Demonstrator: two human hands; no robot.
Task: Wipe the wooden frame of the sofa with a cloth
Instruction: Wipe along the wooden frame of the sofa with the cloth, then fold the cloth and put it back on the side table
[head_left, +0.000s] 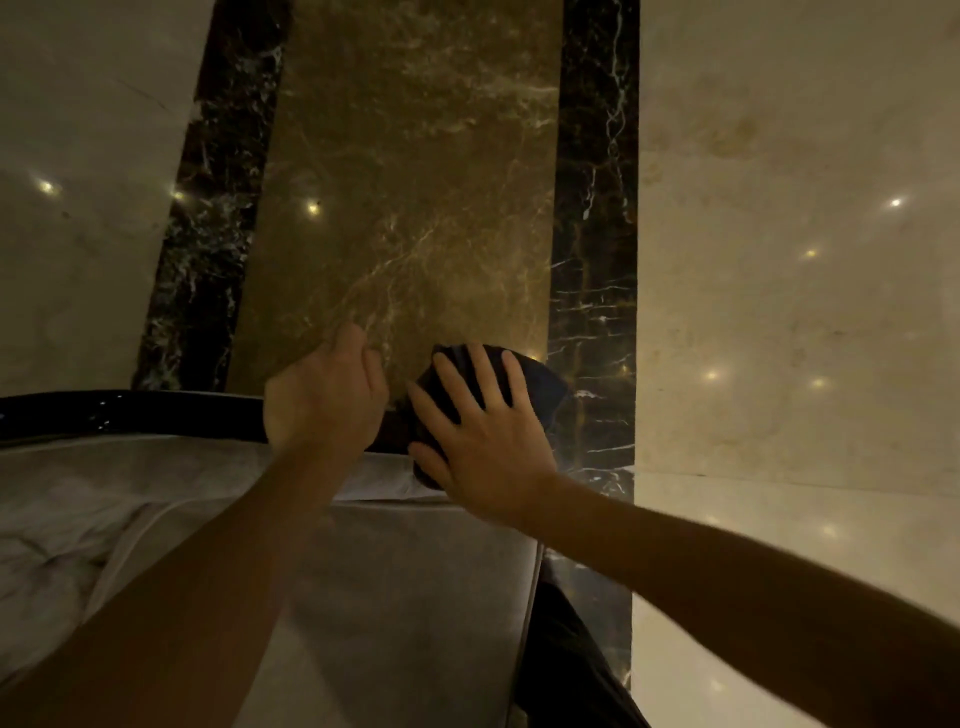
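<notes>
The sofa's dark glossy wooden frame (130, 413) runs across the view from the left edge to the middle. My right hand (483, 436) lies flat, fingers spread, on a dark cloth (540, 379) bunched over the frame's right end. My left hand (324, 395) curls over the frame just left of the cloth, its fingertips hidden behind the rail. The grey sofa cushion (405, 597) lies below both hands.
A polished marble floor (415, 182) lies beyond the frame, with a brown centre strip, black veined borders (595, 234) and cream slabs (789, 286) either side. A lighter padded cushion (78, 519) sits at lower left. The sofa's dark side edge (566, 649) drops at lower right.
</notes>
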